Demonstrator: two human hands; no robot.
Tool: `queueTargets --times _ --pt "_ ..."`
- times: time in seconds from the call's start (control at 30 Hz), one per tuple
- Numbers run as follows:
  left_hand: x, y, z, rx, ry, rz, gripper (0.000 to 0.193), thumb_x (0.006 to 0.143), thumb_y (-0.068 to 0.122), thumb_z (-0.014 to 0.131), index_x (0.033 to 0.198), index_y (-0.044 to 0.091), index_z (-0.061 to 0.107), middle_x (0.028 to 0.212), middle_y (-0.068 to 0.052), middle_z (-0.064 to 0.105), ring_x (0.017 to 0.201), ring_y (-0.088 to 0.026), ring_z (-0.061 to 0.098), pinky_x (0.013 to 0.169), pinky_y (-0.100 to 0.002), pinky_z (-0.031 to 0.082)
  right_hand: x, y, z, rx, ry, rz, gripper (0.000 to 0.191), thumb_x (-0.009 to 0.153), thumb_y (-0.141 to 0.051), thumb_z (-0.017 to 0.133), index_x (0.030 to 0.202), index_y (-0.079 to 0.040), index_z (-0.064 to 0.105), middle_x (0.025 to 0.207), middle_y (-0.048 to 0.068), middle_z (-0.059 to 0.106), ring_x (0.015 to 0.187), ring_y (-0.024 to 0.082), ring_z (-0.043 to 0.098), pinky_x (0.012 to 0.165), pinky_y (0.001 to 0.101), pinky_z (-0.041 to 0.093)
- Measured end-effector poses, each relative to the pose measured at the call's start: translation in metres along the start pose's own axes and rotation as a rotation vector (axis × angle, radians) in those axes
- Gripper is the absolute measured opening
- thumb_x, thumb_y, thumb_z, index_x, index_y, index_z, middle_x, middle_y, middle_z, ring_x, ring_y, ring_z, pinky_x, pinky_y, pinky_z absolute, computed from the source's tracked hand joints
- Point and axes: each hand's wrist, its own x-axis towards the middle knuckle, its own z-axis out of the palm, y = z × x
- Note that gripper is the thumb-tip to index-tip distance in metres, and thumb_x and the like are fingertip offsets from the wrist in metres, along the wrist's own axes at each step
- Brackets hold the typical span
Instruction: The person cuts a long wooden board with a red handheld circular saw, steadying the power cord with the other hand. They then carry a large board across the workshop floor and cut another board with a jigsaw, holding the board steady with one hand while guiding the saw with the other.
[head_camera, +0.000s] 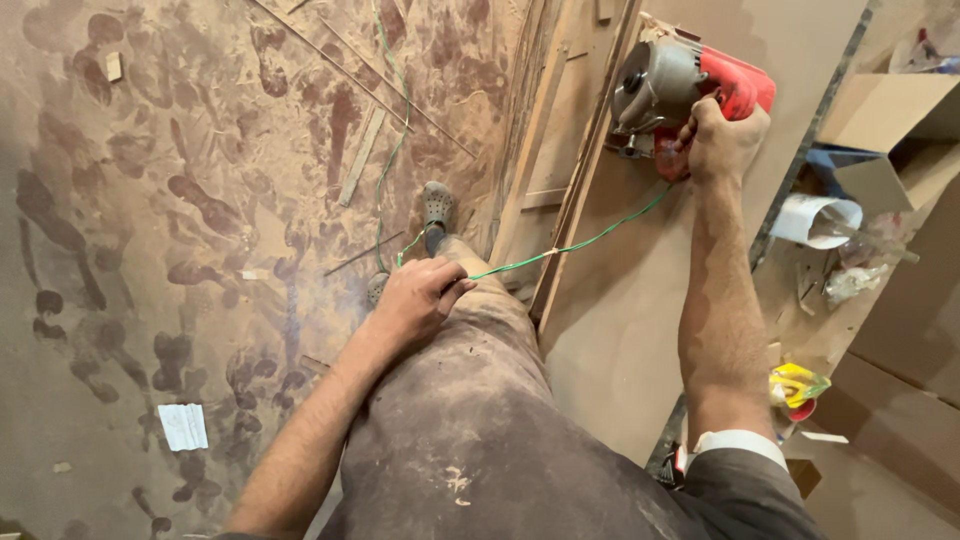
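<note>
Right hand (722, 135) clamps the saw (680, 85) handle at 1 o'clock; looks heavy, rigid, so grip there. Left hand (415, 300) pinches the limp green cord (580, 243) above the board (640, 300).

Both forearms are bare. The right arm's sleeve (740, 443) is rolled up above the elbow: a dark grey-brown outer cloth with a pale, whitish band showing at its folded edge. The left arm shows no sleeve within the picture. The trousers (480, 420) are dark brown-grey, heavily dusted with pale sawdust and marked with a few light smears near the thigh. On the far foot sits a grey clog-type shoe (437, 207) with round holes over the toe, dusty like the trousers. No gloves, rings or watch show on the left hand (415, 300) or the right hand (720, 140).
</note>
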Motion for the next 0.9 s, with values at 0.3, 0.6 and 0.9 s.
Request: queueTargets --times 0.3,0.6,0.9 --pt "0.015 0.001 0.006 -0.005 0.027 -0.027 0.023 0.096 0.028 0.068 0.086 0.008 0.067 0.082 -0.011 0.066 0.082 -0.035 0.065 0.071 -0.046 0.049 0.026 -0.005 0.001 -0.027 0.002 0.005 0.011 0.093 -0.001 0.060 0.083 -0.002 0.061 0.066 0.005 0.060 0.051 0.014 0.059 0.046 0.0300 0.050" --pt "0.032 -0.006 0.005 0.004 0.017 -0.009 0.022 0.098 0.029 0.066 0.089 0.009 0.067 0.084 -0.011 0.067 0.084 -0.034 0.066 0.072 -0.046 0.049 0.048 -0.008 0.008 -0.024 0.033 0.054 0.012 0.091 0.001 0.060 0.080 -0.002 0.061 0.064 0.005 0.060 0.049 0.014 0.058 0.044 0.0300 0.050" --pt "0.052 -0.006 -0.013 -0.052 0.039 -0.128 0.021 0.095 0.026 0.069 0.089 0.006 0.070 0.084 -0.013 0.067 0.082 -0.036 0.065 0.071 -0.046 0.050 0.062 -0.008 0.020 0.031 0.013 0.025 0.009 0.094 0.000 0.061 0.085 -0.002 0.062 0.066 0.004 0.060 0.049 0.013 0.057 0.044 0.0291 0.047"
